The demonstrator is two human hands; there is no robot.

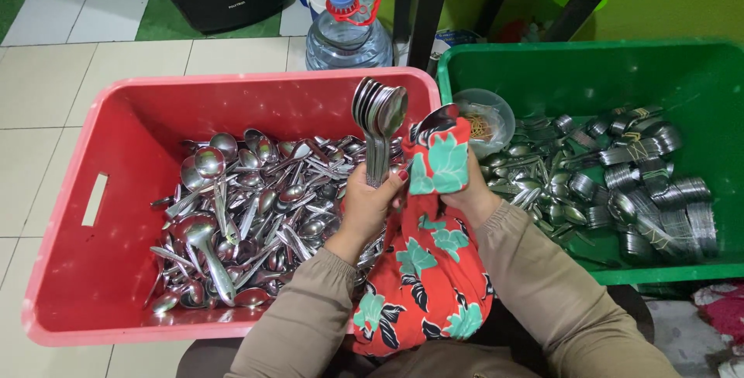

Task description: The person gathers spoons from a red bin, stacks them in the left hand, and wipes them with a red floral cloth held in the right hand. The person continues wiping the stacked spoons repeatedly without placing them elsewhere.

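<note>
Head view: left hand (368, 204) fingers (387, 180) closed round a stacked bunch of spoons (378, 118), upright just above red tub (124, 115); right hand (465, 192) gripping a single spoon (435, 121) through floral cloth (434, 269). Best wiped bowl to handle, keeping the stack aligned. Right fingers hidden by cloth; green tub (589, 68) right of red tub holds bundled spoons (659, 192), far edge cut off
</note>
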